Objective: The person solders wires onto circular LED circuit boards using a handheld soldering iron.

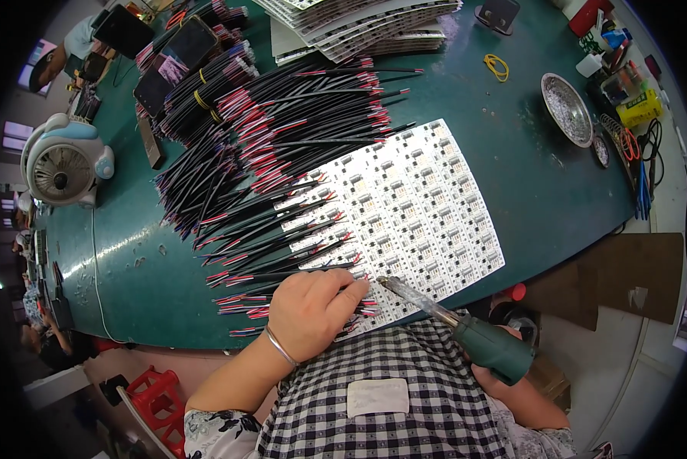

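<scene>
The white board (428, 222) lies flat on the bench (152, 283), turned a little askew, its near edge close to the apron (313, 405). Rows of small dark parts cover it. It looks thin, light and fairly stiff, likely to slide if pushed; it would be best taken by its bare right or far edges, away from the parts and joints, which may be fragile. Black wires (282, 273) with red and white ends lie across its left side, light and springy by their look, easiest to pinch by the black sleeve just behind the bared ends. The left hand (313, 310) rests over the board's near left part, its grip drawn together, seemingly on a wire, though the fingers hide most of it. The right hand (490, 380) has its grip wrapped around the green handle of the iron (493, 348), whose tip comes down at the board just beside the left fingertips; treat the metal shaft as hot and hold only the handle. Beyond the board lie a heap of wires (305, 115) and a stack of boards (366, 34). Farther out are a fan (60, 172) to the left, and a yellow band (496, 67) and a metal dish (567, 109) to the right.
</scene>
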`<state>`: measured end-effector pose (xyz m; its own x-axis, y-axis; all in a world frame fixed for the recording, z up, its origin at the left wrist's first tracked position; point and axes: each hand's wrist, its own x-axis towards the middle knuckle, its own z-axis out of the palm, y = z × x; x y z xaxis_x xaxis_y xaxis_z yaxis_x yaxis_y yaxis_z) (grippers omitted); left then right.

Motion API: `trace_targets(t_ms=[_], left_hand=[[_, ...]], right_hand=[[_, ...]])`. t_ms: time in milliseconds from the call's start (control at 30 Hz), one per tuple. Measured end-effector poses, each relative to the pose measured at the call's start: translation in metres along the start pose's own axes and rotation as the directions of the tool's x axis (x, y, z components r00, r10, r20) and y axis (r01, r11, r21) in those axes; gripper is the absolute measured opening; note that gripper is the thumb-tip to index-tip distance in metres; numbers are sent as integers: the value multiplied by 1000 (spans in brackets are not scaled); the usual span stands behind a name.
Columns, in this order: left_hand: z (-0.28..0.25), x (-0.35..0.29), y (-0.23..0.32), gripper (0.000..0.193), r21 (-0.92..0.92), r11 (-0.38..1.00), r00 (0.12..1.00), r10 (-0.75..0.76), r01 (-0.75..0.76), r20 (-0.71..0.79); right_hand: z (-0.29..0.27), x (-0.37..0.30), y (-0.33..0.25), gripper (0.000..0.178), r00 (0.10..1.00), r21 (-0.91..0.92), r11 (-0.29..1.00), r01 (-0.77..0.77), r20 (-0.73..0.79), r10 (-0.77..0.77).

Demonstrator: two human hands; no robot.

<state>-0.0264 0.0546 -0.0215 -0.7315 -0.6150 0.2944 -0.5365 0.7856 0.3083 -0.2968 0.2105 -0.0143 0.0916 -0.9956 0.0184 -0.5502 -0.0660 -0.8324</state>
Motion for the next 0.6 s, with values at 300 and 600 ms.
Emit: trace_targets(t_ms=[300,600], left_hand=[[0,0,-2,24,-12,1000,1000,17,-17,10],[0,1,-3,23,-23,999,1000,24,-24,11]], right_hand=[[-2,-2,3,23,999,11,1000,13,48,-14],[-3,-5,12,21,996,-66,994,90,14,-90]])
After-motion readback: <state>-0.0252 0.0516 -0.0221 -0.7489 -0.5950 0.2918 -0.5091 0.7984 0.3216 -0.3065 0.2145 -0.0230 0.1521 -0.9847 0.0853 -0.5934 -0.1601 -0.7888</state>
